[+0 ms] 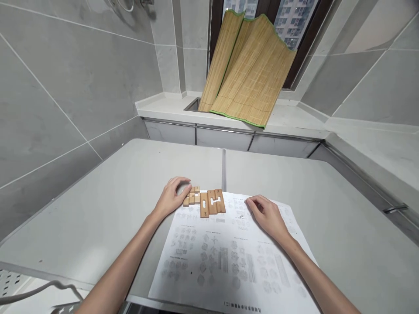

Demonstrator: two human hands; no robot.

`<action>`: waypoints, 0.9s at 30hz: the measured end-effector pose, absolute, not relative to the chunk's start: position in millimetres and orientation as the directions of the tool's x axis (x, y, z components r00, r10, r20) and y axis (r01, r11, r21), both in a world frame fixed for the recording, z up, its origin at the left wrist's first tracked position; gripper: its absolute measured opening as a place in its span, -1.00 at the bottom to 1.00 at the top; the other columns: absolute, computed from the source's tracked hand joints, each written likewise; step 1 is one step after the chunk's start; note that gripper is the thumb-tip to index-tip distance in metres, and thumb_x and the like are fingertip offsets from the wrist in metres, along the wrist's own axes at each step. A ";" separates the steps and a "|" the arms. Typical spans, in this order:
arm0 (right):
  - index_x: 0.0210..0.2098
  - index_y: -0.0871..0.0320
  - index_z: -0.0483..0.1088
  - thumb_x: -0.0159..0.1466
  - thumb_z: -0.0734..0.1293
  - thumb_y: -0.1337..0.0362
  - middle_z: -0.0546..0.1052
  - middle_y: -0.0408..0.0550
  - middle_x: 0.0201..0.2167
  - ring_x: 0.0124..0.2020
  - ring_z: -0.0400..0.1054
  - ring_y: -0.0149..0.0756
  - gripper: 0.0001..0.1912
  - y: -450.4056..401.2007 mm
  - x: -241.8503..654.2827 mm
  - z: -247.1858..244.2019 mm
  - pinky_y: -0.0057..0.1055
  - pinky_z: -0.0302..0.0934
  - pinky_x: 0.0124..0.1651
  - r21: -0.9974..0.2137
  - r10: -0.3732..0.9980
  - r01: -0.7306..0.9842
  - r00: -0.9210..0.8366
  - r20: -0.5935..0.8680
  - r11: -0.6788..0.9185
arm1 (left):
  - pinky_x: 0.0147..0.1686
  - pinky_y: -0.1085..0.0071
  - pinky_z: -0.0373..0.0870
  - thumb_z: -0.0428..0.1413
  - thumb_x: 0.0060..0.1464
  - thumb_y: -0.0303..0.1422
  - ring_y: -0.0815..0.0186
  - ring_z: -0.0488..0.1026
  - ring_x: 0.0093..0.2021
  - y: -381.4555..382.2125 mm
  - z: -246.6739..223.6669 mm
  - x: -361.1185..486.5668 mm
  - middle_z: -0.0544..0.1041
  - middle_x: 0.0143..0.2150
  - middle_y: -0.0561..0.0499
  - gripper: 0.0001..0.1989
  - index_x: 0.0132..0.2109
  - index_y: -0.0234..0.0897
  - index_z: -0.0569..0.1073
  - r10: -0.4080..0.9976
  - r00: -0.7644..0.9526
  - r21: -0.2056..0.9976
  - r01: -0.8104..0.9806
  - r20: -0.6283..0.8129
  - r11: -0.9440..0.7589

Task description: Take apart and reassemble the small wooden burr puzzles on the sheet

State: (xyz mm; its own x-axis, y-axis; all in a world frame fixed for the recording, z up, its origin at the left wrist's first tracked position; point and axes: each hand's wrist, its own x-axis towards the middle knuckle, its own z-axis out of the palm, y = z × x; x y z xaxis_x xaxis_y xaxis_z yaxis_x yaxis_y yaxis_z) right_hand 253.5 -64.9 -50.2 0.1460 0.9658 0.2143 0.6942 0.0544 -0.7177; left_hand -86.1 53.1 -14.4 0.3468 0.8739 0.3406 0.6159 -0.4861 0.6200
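Several flat wooden pieces with cut-outs lie side by side at the top of a large printed sheet (216, 244). The bigger brown pieces (204, 207) are on the right, one marked 2, and smaller pale wooden pieces (192, 199) sit just left of them. Beside the small pieces rests my left hand (172, 195), its thumb at their edge and its fingers curved apart, holding nothing. My right hand (264, 211) lies on the right part of the sheet, fingers curled and thumb near the index finger; nothing shows in it.
The sheet lies on a pale table (131, 174) with a seam down its middle. Behind it, a folded bamboo mat (252, 74) leans on the window ledge (288, 115). A grey cable (39, 290) runs at the lower left. Tiled walls stand on both sides.
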 end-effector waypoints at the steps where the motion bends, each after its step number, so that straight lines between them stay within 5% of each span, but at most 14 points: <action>1: -0.26 0.06 0.55 0.46 0.18 -0.16 0.65 0.03 -0.24 -0.30 0.44 -0.11 -0.49 -64.9 253.6 -50.9 -0.24 0.26 -0.21 -0.714 0.966 0.698 0.145 0.214 0.053 | 0.21 0.09 0.41 0.05 0.36 -0.06 0.09 0.49 0.15 51.7 -16.2 -87.4 0.59 0.09 -0.06 -0.66 0.06 -0.15 0.53 0.872 0.364 0.624 0.611 0.326 -0.488; 10: -0.25 0.04 0.54 0.46 0.20 -0.14 0.64 0.02 -0.23 -0.32 0.42 -0.11 -0.53 -68.8 252.6 -52.1 -0.22 0.25 -0.22 -0.704 0.970 0.709 0.145 0.196 0.036 | 0.18 0.05 0.44 0.30 0.12 0.06 -0.03 0.44 0.22 33.0 -19.3 -82.4 0.51 0.21 -0.14 -0.35 0.24 -0.13 0.41 0.812 0.526 0.572 0.597 0.251 -0.563; 27: -0.25 0.01 0.53 0.46 0.21 -0.10 0.62 -0.03 -0.24 -0.32 0.40 -0.12 -0.59 -71.1 253.3 -54.8 -0.22 0.25 -0.21 -0.693 0.976 0.721 0.134 0.171 0.022 | 0.01 0.10 0.49 0.30 0.13 0.06 0.02 0.53 0.03 31.9 -29.5 -83.1 0.60 0.05 -0.10 -0.41 0.15 -0.17 0.43 0.854 0.357 0.481 0.712 0.379 -0.511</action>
State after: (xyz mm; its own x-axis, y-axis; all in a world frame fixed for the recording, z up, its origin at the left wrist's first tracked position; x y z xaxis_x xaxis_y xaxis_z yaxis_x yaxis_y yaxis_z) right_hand 253.3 -71.1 -54.8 0.1336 0.9762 0.1706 0.7205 0.0225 -0.6931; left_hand -83.1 31.9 -29.5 0.3569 0.8538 0.3791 0.7123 -0.5113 0.4809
